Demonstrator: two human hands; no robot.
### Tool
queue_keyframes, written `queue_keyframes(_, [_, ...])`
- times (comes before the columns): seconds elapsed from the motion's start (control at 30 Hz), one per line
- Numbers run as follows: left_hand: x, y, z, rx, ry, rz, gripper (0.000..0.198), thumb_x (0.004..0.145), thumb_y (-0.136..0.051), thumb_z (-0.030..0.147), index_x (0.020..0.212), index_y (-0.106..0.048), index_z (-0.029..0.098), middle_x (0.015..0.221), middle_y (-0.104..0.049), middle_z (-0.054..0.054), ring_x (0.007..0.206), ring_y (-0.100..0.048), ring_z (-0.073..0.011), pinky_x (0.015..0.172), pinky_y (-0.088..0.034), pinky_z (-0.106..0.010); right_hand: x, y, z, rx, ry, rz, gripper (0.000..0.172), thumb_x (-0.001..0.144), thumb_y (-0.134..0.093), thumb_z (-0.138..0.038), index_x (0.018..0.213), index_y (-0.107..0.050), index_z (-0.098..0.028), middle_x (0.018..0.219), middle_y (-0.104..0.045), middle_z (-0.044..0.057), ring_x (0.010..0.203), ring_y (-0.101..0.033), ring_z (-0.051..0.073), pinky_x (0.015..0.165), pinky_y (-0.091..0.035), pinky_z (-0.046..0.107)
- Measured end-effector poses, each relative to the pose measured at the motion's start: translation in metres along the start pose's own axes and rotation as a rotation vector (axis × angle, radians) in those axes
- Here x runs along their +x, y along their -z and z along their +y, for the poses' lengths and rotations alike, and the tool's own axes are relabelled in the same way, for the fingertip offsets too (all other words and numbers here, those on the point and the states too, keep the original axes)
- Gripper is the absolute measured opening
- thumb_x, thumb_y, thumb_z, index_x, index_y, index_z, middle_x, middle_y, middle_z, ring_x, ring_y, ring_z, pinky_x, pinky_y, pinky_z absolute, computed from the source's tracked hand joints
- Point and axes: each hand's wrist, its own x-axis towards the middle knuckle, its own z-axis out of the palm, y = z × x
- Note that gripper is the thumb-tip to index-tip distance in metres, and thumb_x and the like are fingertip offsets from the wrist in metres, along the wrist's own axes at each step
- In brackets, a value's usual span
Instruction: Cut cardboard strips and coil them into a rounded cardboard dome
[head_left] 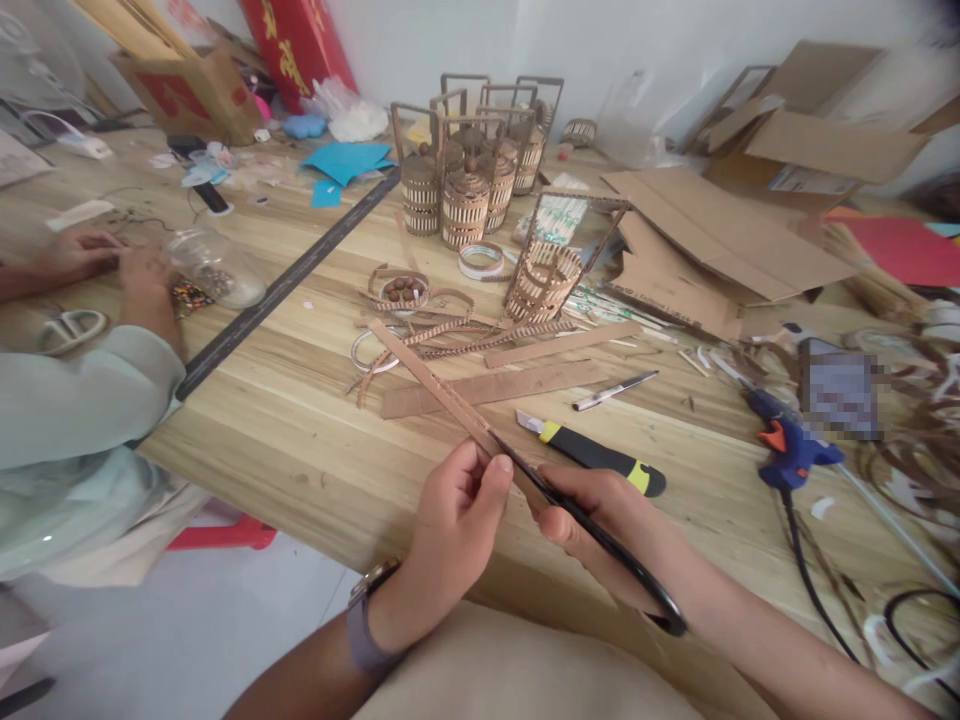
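Observation:
My left hand pinches a long brown cardboard strip between thumb and fingers; the strip points away over the table. In my right hand is a black-handled pair of scissors, its blades lying along the strip by my left thumb. The lower part of the scissors is partly hidden by my palm. Just beyond my right hand lies a yellow-and-black utility knife. A wider cardboard strip and a slim pen-like knife rest farther off.
Several small lantern-like baskets with tall handles stand at the back, one basket nearer. A blue glue gun and cable lie right. Cardboard sheets cover the back right. At left, a co-worker's hands are beside a clear jar.

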Motion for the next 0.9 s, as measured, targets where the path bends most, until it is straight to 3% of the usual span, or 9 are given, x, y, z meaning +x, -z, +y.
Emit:
queue_keyframes(0.2, [0.007, 0.0, 0.002, -0.03, 0.047, -0.058, 0.037, 0.09, -0.054, 0.047, 0.065, -0.044, 0.021, 0.057, -0.043, 0.006, 0.053, -0.039, -0.0105, 0.051, -0.033, -0.022, -0.001, 0.011, 0.004, 0.048, 0.013, -0.04, 0.069, 0.08, -0.037, -0.087, 0.07, -0.042, -0.019, 0.066, -0.032, -0.005, 0.06, -0.026, 0.01, 0.051, -0.021, 0.025])
queue_keyframes(0.3, [0.009, 0.004, 0.004, -0.046, 0.065, -0.024, 0.036, 0.088, -0.055, 0.045, 0.063, -0.044, 0.021, 0.054, -0.042, 0.006, 0.051, -0.038, -0.01, 0.05, -0.033, -0.023, -0.01, 0.017, 0.007, 0.038, -0.02, -0.078, 0.067, 0.08, -0.04, -0.086, 0.069, -0.041, -0.02, 0.066, -0.031, -0.005, 0.06, -0.027, 0.01, 0.051, -0.021, 0.025])
queue_keyframes(0.57, [0.003, 0.002, 0.004, -0.019, 0.216, -0.083, 0.032, 0.076, -0.061, 0.039, 0.058, -0.043, 0.022, 0.049, -0.043, 0.007, 0.046, -0.037, -0.0085, 0.045, -0.029, -0.022, -0.029, 0.025, 0.014, -0.114, -0.057, -0.147, 0.041, 0.088, -0.059, -0.052, 0.069, -0.04, -0.021, 0.064, -0.037, -0.005, 0.059, -0.033, 0.011, 0.051, -0.023, 0.024])
queue_keyframes(0.9, [-0.003, 0.002, -0.003, -0.046, 0.264, -0.095, 0.03, 0.077, -0.061, 0.041, 0.06, -0.048, 0.021, 0.048, -0.048, 0.005, 0.046, -0.041, -0.0094, 0.046, -0.032, -0.022, -0.028, 0.019, 0.014, -0.123, -0.045, -0.148, 0.056, 0.089, -0.047, -0.072, 0.067, -0.038, -0.021, 0.06, -0.033, -0.005, 0.055, -0.03, 0.011, 0.049, -0.022, 0.025])
